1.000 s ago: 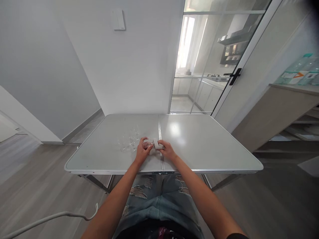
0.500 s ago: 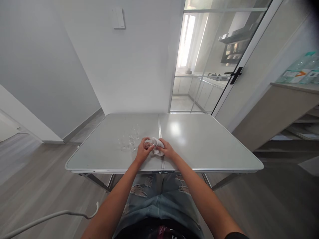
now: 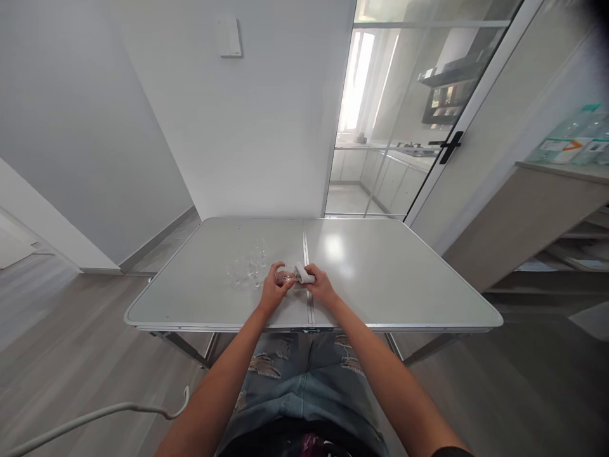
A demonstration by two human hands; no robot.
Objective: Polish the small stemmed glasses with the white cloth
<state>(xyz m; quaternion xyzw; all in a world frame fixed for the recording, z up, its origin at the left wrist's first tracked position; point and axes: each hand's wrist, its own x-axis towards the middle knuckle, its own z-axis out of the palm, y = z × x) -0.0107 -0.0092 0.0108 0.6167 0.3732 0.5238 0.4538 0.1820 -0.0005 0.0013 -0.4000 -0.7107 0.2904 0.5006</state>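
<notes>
Left hand [image 3: 273,287] half-curled round a clear glass [image 3: 287,277] over the desk [image 3: 390,273], likely to steady it; right hand [image 3: 320,284] pinches white cloth [image 3: 303,273] at its end. Other glassware [image 3: 252,266] grouped leftward.

From where I stand, this looks like a home. Past the far edge of the table [image 3: 404,273], a glass door [image 3: 399,108] shows kitchen cabinets [image 3: 387,174]; beyond the far right corner, labelled bottles [image 3: 571,141] stand on wooden shelving [image 3: 537,209].
</notes>
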